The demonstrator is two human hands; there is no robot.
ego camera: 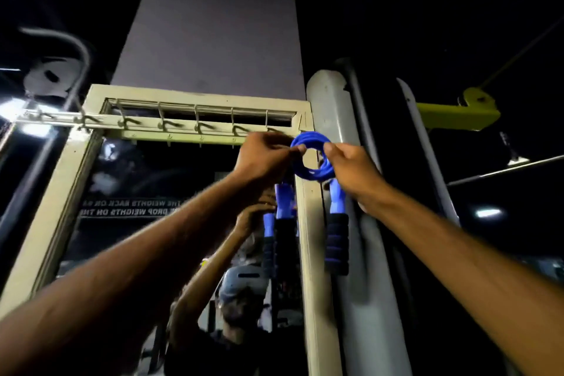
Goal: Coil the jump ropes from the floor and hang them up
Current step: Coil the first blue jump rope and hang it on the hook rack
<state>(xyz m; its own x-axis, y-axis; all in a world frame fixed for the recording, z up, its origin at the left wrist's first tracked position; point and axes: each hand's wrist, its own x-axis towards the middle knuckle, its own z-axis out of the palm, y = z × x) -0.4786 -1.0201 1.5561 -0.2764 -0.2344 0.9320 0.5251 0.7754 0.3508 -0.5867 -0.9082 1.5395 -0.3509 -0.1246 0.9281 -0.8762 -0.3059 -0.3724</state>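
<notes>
A blue jump rope (308,169) is wound into a small coil, held up at the right end of a metal hook rail (195,125) on the cream mirror frame (308,223). My left hand (262,156) pinches the coil's left side. My right hand (351,168) grips its right side. The rope's blue handles with dark foam grips (337,241) hang down below the coil. The rightmost hook is partly hidden behind my left hand, so whether the coil touches it is unclear.
The rail carries several bare hooks to the left. The mirror (152,207) below reflects the person's raised arms. A grey padded column (332,119) stands just right of the frame, with a yellow machine arm (457,113) beyond it. The surroundings are dark.
</notes>
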